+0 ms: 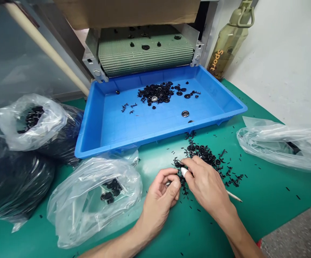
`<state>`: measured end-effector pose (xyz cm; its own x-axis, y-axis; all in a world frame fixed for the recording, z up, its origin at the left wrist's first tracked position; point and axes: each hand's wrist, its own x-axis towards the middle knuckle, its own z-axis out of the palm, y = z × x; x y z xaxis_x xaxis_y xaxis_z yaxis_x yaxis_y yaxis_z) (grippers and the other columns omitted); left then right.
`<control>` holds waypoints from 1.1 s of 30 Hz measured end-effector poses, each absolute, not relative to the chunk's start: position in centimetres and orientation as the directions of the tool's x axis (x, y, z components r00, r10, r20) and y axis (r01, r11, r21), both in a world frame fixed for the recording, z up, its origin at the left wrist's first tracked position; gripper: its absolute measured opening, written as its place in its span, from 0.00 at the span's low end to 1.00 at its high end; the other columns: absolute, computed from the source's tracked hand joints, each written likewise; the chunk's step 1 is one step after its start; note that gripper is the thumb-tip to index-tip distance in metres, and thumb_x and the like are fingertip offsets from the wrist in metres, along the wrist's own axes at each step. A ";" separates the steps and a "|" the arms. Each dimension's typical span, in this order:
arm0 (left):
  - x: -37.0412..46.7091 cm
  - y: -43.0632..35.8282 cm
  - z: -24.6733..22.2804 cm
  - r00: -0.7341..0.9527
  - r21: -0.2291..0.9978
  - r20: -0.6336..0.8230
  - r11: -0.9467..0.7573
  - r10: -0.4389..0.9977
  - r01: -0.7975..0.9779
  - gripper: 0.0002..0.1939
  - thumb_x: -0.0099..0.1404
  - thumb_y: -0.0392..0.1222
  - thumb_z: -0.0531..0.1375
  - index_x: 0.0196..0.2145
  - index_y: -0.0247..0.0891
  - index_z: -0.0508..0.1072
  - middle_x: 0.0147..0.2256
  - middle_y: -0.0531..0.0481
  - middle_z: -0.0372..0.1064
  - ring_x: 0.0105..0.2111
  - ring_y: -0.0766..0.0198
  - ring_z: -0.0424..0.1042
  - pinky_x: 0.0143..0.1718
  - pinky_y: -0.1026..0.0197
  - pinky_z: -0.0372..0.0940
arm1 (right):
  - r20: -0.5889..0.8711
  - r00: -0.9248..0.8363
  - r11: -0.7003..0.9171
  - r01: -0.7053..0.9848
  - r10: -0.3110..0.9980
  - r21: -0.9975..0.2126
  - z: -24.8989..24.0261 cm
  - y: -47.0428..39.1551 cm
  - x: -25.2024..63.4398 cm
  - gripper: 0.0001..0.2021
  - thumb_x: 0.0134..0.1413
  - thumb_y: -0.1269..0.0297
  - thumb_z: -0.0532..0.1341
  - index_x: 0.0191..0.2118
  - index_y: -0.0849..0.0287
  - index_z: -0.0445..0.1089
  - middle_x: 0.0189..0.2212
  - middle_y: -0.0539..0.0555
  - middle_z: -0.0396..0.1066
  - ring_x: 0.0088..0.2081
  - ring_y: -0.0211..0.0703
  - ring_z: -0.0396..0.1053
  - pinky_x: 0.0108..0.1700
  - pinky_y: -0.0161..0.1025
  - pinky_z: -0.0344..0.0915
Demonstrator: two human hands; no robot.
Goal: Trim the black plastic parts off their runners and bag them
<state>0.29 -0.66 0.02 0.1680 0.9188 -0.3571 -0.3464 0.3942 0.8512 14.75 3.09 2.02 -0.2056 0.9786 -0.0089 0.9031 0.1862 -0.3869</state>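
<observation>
Curling inward, the fingers of the left hand (pixel 161 193) close around a small shiny piece (pixel 168 183); those of the right hand (pixel 206 182) bend together at the edge of the black parts (pixel 205 154) heaped on the green table (pixel 268 197), their hold unclear. Beyond, a blue tray (pixel 134 133) sits below a conveyor belt (pixel 144 59).

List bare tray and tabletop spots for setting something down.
Blue plastic tray: bare floor front-left, before the black round pieces. Green tabletop: between the right-hand clear plastic bag and the lower-right edge, bar stray black slivers. Crowded: the heap of spiky black parts by the left hand and right hand; the left side, packed with clear bags.
</observation>
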 end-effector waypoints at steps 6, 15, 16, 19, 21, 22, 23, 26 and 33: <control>0.4 -0.4 0.5 0.161 0.876 -0.369 0.400 0.915 -0.267 0.15 0.68 0.52 0.56 0.45 0.38 0.68 0.18 0.59 0.60 0.17 0.74 0.51 0.19 0.67 0.46 | 0.042 -0.185 0.184 0.878 0.982 -0.441 2.0 2.5 15.4 0.13 0.59 0.76 0.49 0.38 0.55 0.67 0.38 0.50 0.67 0.31 0.39 0.66 0.29 0.36 0.52; 0.6 -0.2 0.1 0.122 0.857 -0.366 0.386 0.922 -0.342 0.11 0.68 0.48 0.57 0.42 0.39 0.69 0.28 0.55 0.63 0.23 0.73 0.53 0.20 0.68 0.46 | -0.068 -0.229 0.208 0.952 0.971 -0.226 2.3 2.9 14.8 0.14 0.60 0.74 0.51 0.46 0.53 0.69 0.38 0.51 0.64 0.22 0.35 0.60 0.23 0.37 0.47; 0.6 -0.2 0.1 0.115 0.860 -0.363 0.380 0.925 -0.341 0.11 0.68 0.48 0.57 0.42 0.39 0.69 0.30 0.54 0.63 0.23 0.73 0.54 0.20 0.68 0.46 | -0.065 -0.221 0.199 0.948 0.973 -0.247 2.4 3.0 14.8 0.14 0.60 0.73 0.51 0.45 0.53 0.69 0.38 0.51 0.64 0.23 0.36 0.61 0.24 0.37 0.48; 0.6 -0.2 0.2 0.089 0.857 -0.385 0.392 0.918 -0.335 0.12 0.67 0.49 0.58 0.42 0.38 0.70 0.34 0.52 0.64 0.25 0.72 0.55 0.21 0.67 0.48 | -0.024 -0.203 0.181 0.914 0.979 -0.363 2.7 2.7 15.3 0.13 0.60 0.73 0.51 0.43 0.53 0.69 0.40 0.50 0.65 0.27 0.36 0.65 0.27 0.36 0.54; 0.6 -0.1 0.4 0.090 0.848 -0.406 0.411 0.910 -0.334 0.14 0.66 0.50 0.59 0.43 0.38 0.70 0.34 0.52 0.65 0.25 0.72 0.55 0.22 0.67 0.48 | 0.010 -0.220 0.199 0.862 0.975 -0.466 3.0 2.1 15.5 0.14 0.61 0.73 0.49 0.45 0.52 0.68 0.41 0.50 0.65 0.29 0.36 0.66 0.30 0.35 0.58; 0.6 -0.1 0.5 0.105 0.843 -0.412 0.422 0.905 -0.333 0.15 0.65 0.51 0.60 0.44 0.38 0.71 0.32 0.52 0.64 0.24 0.72 0.54 0.22 0.67 0.47 | 0.022 -0.237 0.214 0.830 0.971 -0.515 3.2 1.7 15.6 0.15 0.62 0.73 0.49 0.46 0.51 0.68 0.41 0.50 0.65 0.30 0.36 0.67 0.32 0.35 0.60; 0.5 0.0 0.5 0.133 0.839 -0.413 0.433 0.901 -0.329 0.17 0.64 0.51 0.61 0.44 0.37 0.71 0.29 0.53 0.63 0.23 0.73 0.53 0.22 0.67 0.47 | 0.028 -0.255 0.227 0.798 0.967 -0.559 3.4 1.3 15.6 0.16 0.62 0.73 0.48 0.47 0.50 0.68 0.41 0.50 0.65 0.31 0.36 0.68 0.34 0.35 0.62; 0.3 0.1 0.5 0.220 0.831 -0.400 0.454 0.890 -0.322 0.19 0.61 0.51 0.63 0.44 0.35 0.73 0.22 0.56 0.59 0.21 0.73 0.50 0.22 0.66 0.44 | 0.030 -0.273 0.230 0.740 0.962 -0.633 3.8 0.1 15.4 0.17 0.63 0.72 0.47 0.50 0.48 0.67 0.39 0.50 0.65 0.33 0.37 0.69 0.38 0.35 0.65; 0.2 0.0 -0.3 0.168 0.782 -0.398 0.429 0.902 -0.452 0.17 0.57 0.48 0.68 0.40 0.34 0.77 0.23 0.52 0.64 0.22 0.72 0.52 0.23 0.65 0.43 | 0.127 -0.294 0.317 0.804 0.947 -0.503 3.4 -1.3 16.3 0.24 0.59 0.76 0.44 0.59 0.57 0.59 0.45 0.56 0.69 0.38 0.42 0.71 0.34 0.36 0.69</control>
<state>0.18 -0.01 -0.34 0.1682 0.9018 -0.3980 -0.4515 0.4294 0.7821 16.30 -1.29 3.42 -0.2938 0.9474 0.1268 0.8041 0.3167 -0.5031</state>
